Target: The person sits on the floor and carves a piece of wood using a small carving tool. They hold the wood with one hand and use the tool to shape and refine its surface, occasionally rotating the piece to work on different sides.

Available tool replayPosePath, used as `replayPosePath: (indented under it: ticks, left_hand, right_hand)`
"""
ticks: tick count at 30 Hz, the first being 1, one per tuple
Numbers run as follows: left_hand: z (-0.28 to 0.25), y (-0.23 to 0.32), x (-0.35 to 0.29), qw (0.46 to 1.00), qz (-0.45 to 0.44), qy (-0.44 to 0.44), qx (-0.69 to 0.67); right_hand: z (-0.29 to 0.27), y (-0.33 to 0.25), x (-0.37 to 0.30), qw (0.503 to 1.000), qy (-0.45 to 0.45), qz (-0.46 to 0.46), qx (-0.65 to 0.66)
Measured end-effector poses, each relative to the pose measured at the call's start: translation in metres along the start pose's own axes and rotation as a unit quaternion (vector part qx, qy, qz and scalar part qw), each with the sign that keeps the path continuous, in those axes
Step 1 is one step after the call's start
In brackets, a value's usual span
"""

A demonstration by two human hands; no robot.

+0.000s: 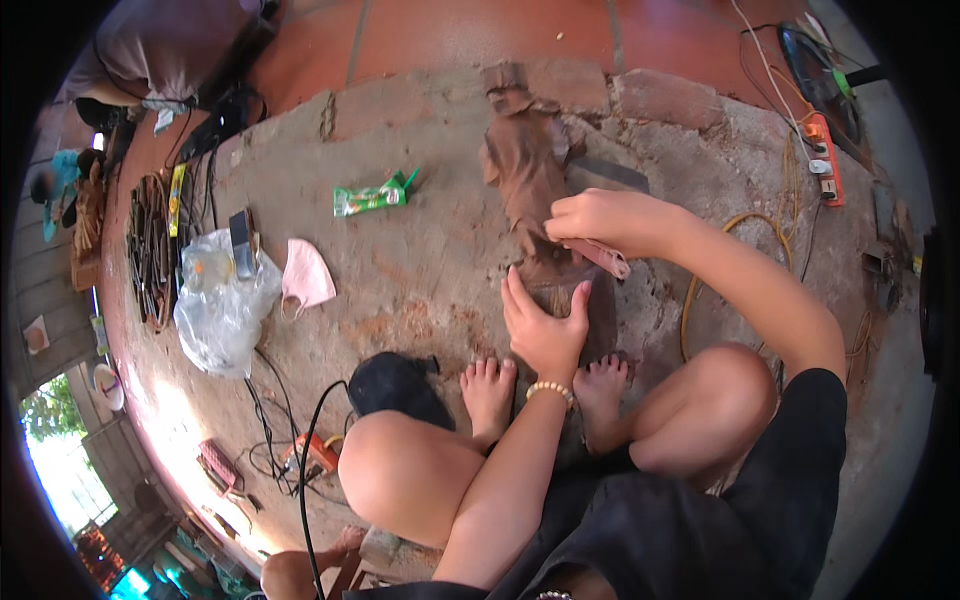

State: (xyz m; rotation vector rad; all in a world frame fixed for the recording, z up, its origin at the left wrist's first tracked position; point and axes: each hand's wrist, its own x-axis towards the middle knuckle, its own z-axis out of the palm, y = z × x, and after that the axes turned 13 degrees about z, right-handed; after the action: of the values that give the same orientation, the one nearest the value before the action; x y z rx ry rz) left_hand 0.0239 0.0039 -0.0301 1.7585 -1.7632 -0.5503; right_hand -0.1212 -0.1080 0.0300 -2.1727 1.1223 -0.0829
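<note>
A brown carved wooden figure (pixel 525 165) lies on the rough floor, its base toward me and its top pointing away. My left hand (pixel 547 325) spans the base, fingers at one side and thumb at the other, and holds it. Closed on a rolled, pinkish-brown strip of sandpaper (pixel 604 258), my right hand (pixel 610 222) sits over the lower part of the figure. The roll's end sticks out to the right of that hand. My right fingers partly hide where the sandpaper meets the wood.
A green packet (pixel 376 195), pink face mask (pixel 306 276) and clear plastic bag (pixel 225 310) with a phone (pixel 243 243) lie leftward. Beyond is a bundle of dark rods (pixel 152 250). An orange power strip (pixel 824 160) and cables lie right. Another person (pixel 165 45) is at far left.
</note>
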Motion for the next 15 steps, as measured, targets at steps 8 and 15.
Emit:
replayPosePath:
  ticks: [8, 15]
  left_hand:
    - [0.001, -0.001, 0.002, 1.000, 0.008, 0.002, 0.002]
    - [-0.009, -0.003, -0.001, 1.000, 0.021, 0.010, 0.013]
  right_hand:
    - [0.012, 0.002, -0.003, 0.999, 0.035, -0.001, 0.042]
    - [-0.004, 0.004, 0.024, 0.996, 0.076, -0.033, 0.029]
